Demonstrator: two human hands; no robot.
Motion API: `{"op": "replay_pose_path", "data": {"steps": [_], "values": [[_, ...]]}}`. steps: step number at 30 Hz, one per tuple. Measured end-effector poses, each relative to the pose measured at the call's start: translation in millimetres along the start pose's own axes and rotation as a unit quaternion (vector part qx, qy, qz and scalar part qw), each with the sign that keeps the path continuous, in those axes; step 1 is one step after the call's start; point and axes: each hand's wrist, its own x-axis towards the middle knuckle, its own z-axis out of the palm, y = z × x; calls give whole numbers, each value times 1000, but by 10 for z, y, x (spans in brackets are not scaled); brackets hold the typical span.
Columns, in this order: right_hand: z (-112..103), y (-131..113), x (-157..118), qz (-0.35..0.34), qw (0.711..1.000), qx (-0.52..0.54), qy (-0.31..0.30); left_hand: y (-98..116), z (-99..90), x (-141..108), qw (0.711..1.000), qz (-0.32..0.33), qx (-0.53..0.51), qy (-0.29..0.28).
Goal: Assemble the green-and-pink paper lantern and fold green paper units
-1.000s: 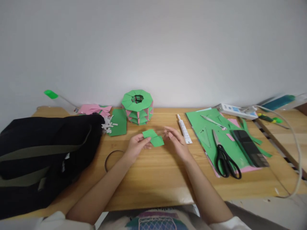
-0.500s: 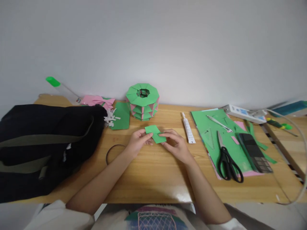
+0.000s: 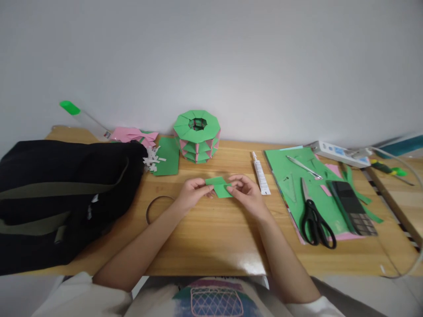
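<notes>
No legible text. Fine print on the white tube, 3 to 4 o'clock from view centre: too small. Lettering on the shirt, 6 o'clock: blurred, partly cut off by the tabletop edge. Small label, just past 9 o'clock: unreadable.

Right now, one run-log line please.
left hand: on green paper piece | right hand: same piece | glue tube: on table | scissors: closed, on green sheets
</notes>
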Motion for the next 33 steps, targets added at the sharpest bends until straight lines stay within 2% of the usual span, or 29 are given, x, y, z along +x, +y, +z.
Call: {"op": "replay_pose_path", "data": {"steps": [10,18,26,33], "values": [[15,63,26,3,1000,-1,4,-24,21,-9,999,-15,-13,-38],[7,4,-13,-21,999,-46,-3,9,18,-12,992,-79,-31,-91],[24,-59,-20,-2,999,-45,-14,-11,41,-37,998,-21,42,-39],[46,1,-3,36,999,-7,-15,-41,37,-37,996,5,83,-23]]}}
